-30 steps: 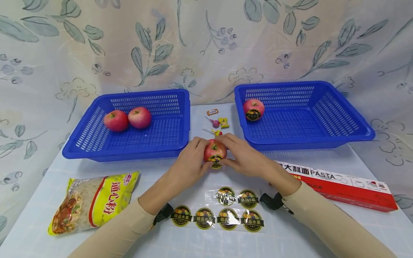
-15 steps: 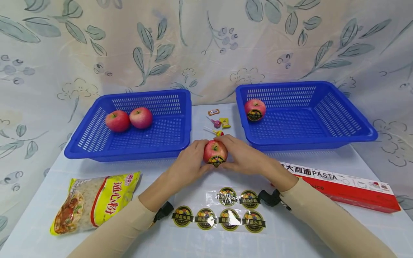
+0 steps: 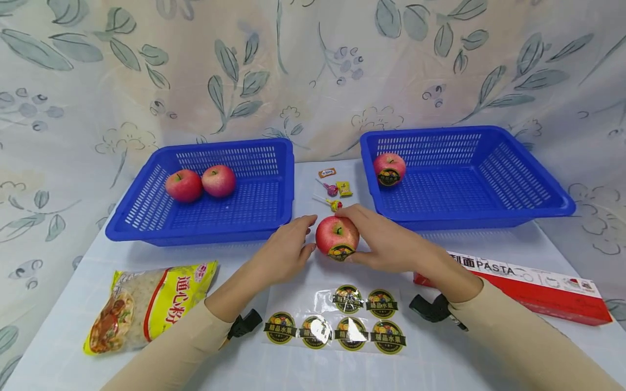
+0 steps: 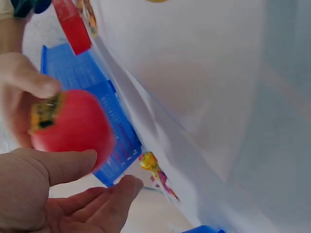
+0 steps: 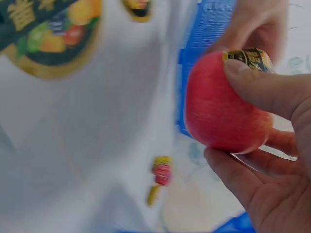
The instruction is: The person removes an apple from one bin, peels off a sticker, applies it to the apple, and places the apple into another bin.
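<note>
The table (image 3: 440,358), covered in a pale blue cloth, carries two blue baskets (image 3: 205,217) (image 3: 469,212) toward its far edge, one left and one right, with a few wrapped sweets (image 3: 334,190) lying between them. A yellow noodle packet (image 3: 146,304) lies near the front left corner. A red pasta box (image 3: 533,288) lies along the right side, and a clear sticker sheet (image 3: 342,320) lies by the front edge.

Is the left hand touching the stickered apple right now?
Apart. The head view shows a gap of table between the left hand and the apple, which the right hand grips alone.
</note>
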A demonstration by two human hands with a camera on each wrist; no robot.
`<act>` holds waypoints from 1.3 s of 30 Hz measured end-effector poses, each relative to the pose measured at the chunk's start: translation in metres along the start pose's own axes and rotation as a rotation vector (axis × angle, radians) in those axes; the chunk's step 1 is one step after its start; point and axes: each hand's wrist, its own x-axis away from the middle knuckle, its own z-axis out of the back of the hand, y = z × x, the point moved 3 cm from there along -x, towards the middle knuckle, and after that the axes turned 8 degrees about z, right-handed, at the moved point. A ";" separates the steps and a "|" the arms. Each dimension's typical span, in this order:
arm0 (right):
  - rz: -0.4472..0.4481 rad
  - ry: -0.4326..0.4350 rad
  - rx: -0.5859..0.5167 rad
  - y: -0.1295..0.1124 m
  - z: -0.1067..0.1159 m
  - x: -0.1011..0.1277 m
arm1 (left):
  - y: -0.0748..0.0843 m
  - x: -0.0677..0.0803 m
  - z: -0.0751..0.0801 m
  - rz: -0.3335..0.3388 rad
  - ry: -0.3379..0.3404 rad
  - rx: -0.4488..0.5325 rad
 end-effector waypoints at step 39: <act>-0.351 -0.031 -0.088 0.120 0.165 0.014 | 0.072 -0.084 -0.019 -0.121 0.090 0.147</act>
